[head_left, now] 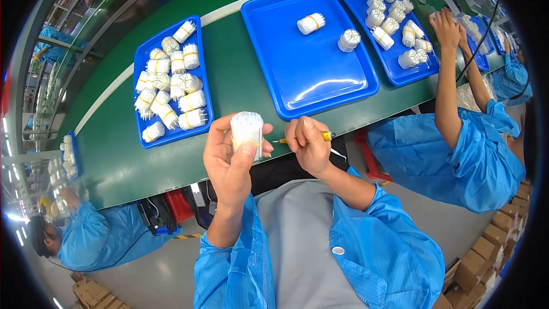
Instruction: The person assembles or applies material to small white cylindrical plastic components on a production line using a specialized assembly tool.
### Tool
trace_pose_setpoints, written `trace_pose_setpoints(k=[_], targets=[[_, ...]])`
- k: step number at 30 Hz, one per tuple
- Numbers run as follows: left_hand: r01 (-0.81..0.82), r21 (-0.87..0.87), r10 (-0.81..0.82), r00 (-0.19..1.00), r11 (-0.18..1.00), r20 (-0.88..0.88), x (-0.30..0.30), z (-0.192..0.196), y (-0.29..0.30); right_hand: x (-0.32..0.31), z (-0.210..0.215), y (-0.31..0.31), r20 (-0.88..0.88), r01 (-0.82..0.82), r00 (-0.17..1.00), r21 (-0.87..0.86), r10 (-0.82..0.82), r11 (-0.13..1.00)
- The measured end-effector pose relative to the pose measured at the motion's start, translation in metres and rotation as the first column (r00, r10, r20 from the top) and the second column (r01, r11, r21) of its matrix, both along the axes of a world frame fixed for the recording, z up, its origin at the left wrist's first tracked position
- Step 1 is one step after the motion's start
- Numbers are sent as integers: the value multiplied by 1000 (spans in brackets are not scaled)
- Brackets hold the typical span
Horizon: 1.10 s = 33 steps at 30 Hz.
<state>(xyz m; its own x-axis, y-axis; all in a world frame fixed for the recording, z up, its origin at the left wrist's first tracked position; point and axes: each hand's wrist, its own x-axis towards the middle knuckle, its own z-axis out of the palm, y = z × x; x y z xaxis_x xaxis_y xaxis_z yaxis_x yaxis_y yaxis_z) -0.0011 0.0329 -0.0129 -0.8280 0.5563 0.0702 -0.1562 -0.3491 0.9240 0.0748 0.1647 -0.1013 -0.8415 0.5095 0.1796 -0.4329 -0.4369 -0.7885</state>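
My left hand [229,163] is wrapped round a white cylindrical part [246,129] with a yellow band about it, held upright just off the bench's front edge. Its top face shows a ring of pale segments. In my closed right hand [310,144] is a slim yellow-handled tool [327,136]. The tool's thin metal tip points left toward the white part and appears apart from it. What kind of tool it is cannot be made out, since my fingers hide most of it.
A blue tray [204,98] at left bears several similar white parts. The middle blue tray [303,66] holds two, and a third blue tray [394,78] at right holds several. All stand on a green bench [231,74]. Co-workers in blue sit at right [440,160] and left [103,237].
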Motion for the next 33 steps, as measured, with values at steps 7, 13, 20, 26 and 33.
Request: trace_pose_setpoints(k=[7,13,20,26,33], targets=[[22,60,-28,994,998,103,0,1,2,-1,-15,-1,72,-17,997,23,15,1000],[29,37,-31,998,999,48,1,1,0,-1,-17,-1,65,-35,997,12,34,999],[105,123,-123,980,987,156,1,-1,-3,-1,-16,-2,47,-33,998,27,32,999],[246,380,-344,914,892,215,-3,-10,0,-2,-19,-2,47,-35,998,35,33,999],[300,584,-496,843,754,208,-3,-15,3,-1,-21,-2,38,-33,999,50,31,998]])
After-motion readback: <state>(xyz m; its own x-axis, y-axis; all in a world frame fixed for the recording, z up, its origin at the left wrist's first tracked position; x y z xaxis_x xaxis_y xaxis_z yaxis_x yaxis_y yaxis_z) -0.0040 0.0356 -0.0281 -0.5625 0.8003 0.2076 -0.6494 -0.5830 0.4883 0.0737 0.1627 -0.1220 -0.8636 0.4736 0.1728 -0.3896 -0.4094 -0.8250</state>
